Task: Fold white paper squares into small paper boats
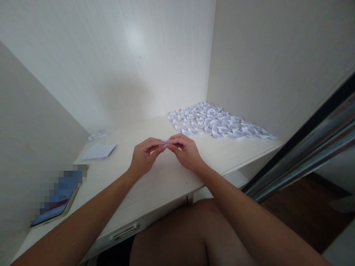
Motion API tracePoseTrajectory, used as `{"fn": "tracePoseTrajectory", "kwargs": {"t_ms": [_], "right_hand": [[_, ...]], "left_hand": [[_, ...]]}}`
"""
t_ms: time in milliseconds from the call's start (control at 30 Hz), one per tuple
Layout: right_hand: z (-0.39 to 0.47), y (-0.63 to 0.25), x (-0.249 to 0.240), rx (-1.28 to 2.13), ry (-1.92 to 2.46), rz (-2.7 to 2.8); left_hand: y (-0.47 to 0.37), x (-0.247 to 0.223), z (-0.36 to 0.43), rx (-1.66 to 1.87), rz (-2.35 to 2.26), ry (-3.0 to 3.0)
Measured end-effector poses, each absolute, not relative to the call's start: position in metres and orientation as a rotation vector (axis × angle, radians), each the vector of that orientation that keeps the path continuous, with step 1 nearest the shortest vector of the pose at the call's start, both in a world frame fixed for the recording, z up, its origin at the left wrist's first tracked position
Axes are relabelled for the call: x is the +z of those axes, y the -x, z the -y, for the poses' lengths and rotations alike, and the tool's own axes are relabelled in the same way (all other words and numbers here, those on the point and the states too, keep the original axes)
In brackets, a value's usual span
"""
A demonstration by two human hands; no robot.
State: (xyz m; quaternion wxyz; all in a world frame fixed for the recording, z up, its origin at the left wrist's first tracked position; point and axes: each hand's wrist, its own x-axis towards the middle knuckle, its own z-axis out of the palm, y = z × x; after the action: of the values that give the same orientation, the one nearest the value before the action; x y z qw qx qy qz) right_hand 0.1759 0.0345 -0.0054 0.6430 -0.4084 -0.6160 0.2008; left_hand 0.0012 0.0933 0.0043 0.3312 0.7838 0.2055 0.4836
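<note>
Above the middle of the white desk (155,195), my left hand (144,154) and my right hand (185,150) meet at their fingertips. Both are closed in a pinch on a small white piece of paper (165,140), which is mostly hidden by the fingers. Behind my right hand, many small folded white paper pieces (205,120) lie spread in the back right corner. A stack of flat white paper sheets (100,151) rests on the desk to the left of my left hand.
A tablet or phone (59,195), partly pixelated, leans at the left side. Some thin white strands or scraps (100,135) lie in the back left corner. Walls enclose the desk at the back and sides. A drawer handle (124,232) shows on the front.
</note>
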Motion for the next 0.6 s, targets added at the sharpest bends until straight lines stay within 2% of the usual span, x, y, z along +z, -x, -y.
{"fn": "tracePoseTrajectory", "kwargs": {"t_ms": [167,433,600], "right_hand": [[-0.034,-0.174,-0.005,0.536,0.906,1.314],[-0.022,-0.173,0.006,0.319,0.951,1.468],[-0.023,-0.173,0.004,0.370,0.955,1.404]], "left_hand": [[-0.002,0.008,-0.089,1.287,-0.507,-2.162],[-0.004,0.007,-0.090,1.295,-0.496,-2.085],[-0.006,0.010,-0.087,1.259,-0.599,-1.861]]}}
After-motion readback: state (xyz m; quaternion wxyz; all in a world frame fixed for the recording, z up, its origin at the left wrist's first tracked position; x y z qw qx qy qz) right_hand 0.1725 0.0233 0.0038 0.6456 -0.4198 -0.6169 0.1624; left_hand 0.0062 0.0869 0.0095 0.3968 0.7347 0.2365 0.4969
